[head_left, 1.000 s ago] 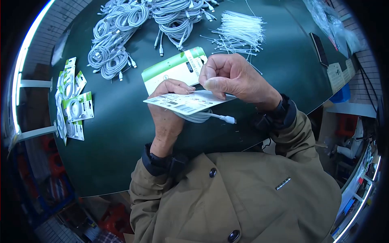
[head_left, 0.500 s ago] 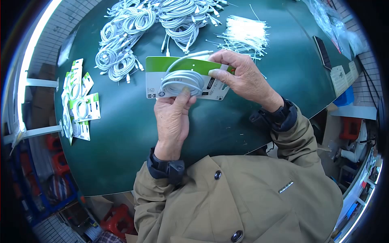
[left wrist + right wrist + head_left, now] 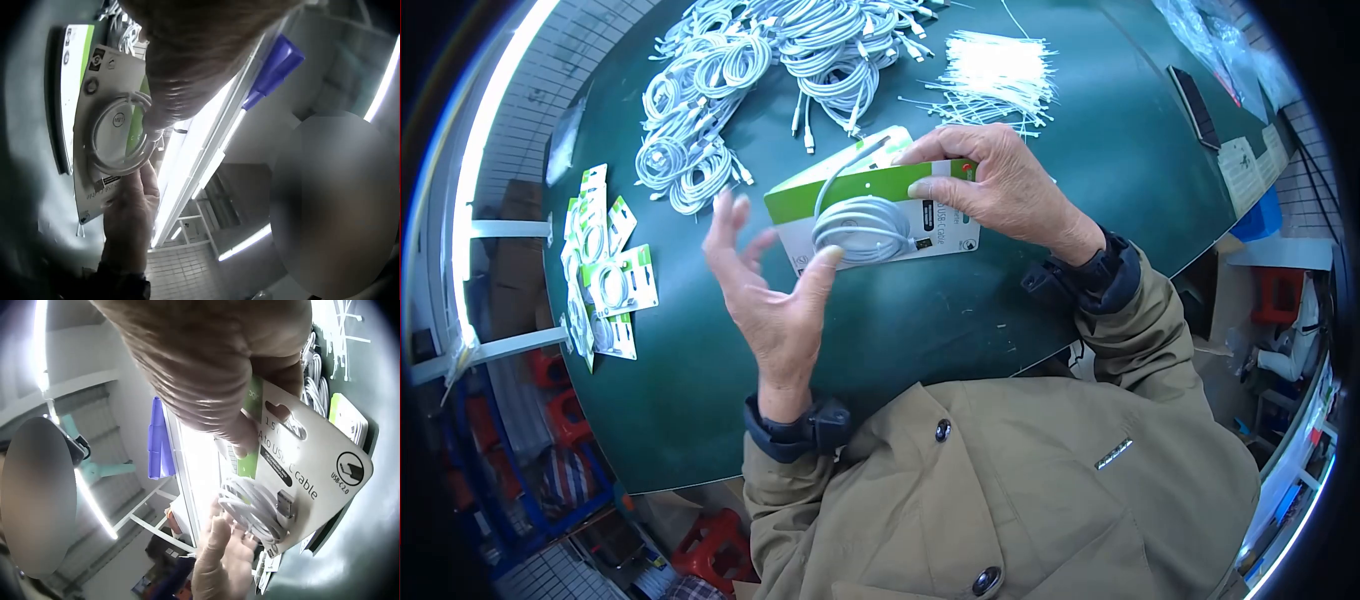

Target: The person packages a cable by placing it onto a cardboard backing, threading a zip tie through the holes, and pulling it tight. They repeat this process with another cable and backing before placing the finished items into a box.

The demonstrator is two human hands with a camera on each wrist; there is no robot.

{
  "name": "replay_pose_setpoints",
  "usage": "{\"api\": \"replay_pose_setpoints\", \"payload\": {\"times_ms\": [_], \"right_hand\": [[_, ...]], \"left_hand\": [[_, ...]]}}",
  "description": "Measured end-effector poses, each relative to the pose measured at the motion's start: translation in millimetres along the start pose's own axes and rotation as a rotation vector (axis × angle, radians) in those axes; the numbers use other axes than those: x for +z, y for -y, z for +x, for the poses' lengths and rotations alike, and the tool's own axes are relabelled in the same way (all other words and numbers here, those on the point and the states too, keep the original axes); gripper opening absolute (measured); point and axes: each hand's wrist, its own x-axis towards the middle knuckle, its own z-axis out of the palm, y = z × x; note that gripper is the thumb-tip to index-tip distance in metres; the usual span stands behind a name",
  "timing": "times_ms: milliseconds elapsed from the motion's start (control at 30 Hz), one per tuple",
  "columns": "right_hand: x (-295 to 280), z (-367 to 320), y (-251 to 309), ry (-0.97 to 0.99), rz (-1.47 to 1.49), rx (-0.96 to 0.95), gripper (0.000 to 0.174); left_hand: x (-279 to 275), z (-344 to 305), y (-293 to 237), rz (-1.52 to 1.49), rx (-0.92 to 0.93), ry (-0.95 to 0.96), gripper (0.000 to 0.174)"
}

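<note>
A white and green card [image 3: 953, 225] with a coiled white cable [image 3: 862, 229] on its front is pinched at its right end by the right hand [image 3: 1010, 190]. The left hand [image 3: 772, 305] is spread, its thumb tip near or on the coil's lower left and its blurred fingers raised away from the card. In the right wrist view the cable's USB plug [image 3: 285, 505] lies against the printed card [image 3: 312, 481]. Behind the held card, a stack of similar cards [image 3: 798, 181] lies on the table.
Bundles of white cables [image 3: 718, 62] lie at the back, with white zip ties [image 3: 1000, 75] to their right. Packed cable cards [image 3: 615, 285] sit at the left. A phone [image 3: 1193, 106] and papers [image 3: 1250, 172] are at the right edge of the green table [image 3: 690, 400].
The card has been turned so its cable side faces up. The left hand has since loosened its hold and moved left with fingers spread, while the right hand keeps pinching the card.
</note>
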Motion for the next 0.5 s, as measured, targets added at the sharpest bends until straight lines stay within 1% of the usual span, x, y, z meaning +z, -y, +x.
{"api": "replay_pose_setpoints", "payload": {"times_ms": [100, 200, 233, 267, 333, 367, 467, 500], "right_hand": [[1.2, -0.5, 3.0, 0.063, -0.043, -0.035, 0.023], [0.3, -0.6, 4.3, 0.102, -0.079, -0.054, 0.023], [0.6, -0.7, -0.1, 0.114, -0.087, -0.073, 0.025], [0.2, -0.8, -2.4, 0.123, -0.095, -0.092, 0.026], [0.2, -1.4, 2.5, 0.117, -0.085, -0.03, 0.031], [0.7, -0.9, 4.4, 0.114, -0.079, 0.0, 0.033], [6.1, -0.3, -0.9, 0.024, -0.041, -0.152, 0.041], [5.9, -0.9, -0.6, 0.017, -0.093, -0.195, 0.039]], "left_hand": [[-11.6, 20.8, -26.3, 0.57, 0.33, 0.309, 0.077], [-12.2, 29.7, -26.4, 0.55, 0.353, 0.519, 0.071], [-10.8, 33.3, -29.2, 0.552, 0.347, 0.548, 0.062], [-9.5, 33.8, -29.0, 0.558, 0.322, 0.567, 0.06], [-7.0, 34.3, -27.9, 0.57, 0.271, 0.609, 0.057], [-5.0, 33.9, -25.8, 0.57, 0.302, 0.596, 0.054], [2.2, 29.9, -15.7, 0.566, 0.376, 0.541, 0.048], [4.4, 27.6, -12.7, 0.561, 0.389, 0.513, 0.047]]}}
